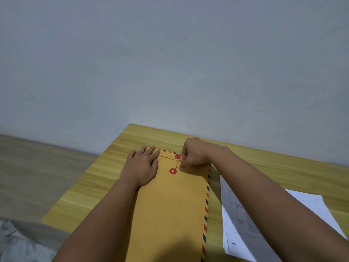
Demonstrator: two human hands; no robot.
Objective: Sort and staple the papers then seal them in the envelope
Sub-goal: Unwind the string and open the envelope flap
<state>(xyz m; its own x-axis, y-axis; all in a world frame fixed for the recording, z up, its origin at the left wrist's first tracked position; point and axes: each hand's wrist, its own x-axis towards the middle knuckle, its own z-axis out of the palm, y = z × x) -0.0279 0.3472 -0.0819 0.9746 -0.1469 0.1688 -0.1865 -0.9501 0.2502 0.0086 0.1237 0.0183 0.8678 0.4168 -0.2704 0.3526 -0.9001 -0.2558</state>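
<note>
Brown envelope on the bench, left hand spread flat on its top-left corner, right hand pinching the closure string beside the envelope's red buttons, loose papers right of the envelope

**A bare room with a small counter, home or office I can't tell**

I sit at a yellow wood-grain counter pushed against a plain pale wall. Wood-look floor runs alongside to my left. A brown string-tie envelope and printed papers on the counter suggest desk work.
</note>
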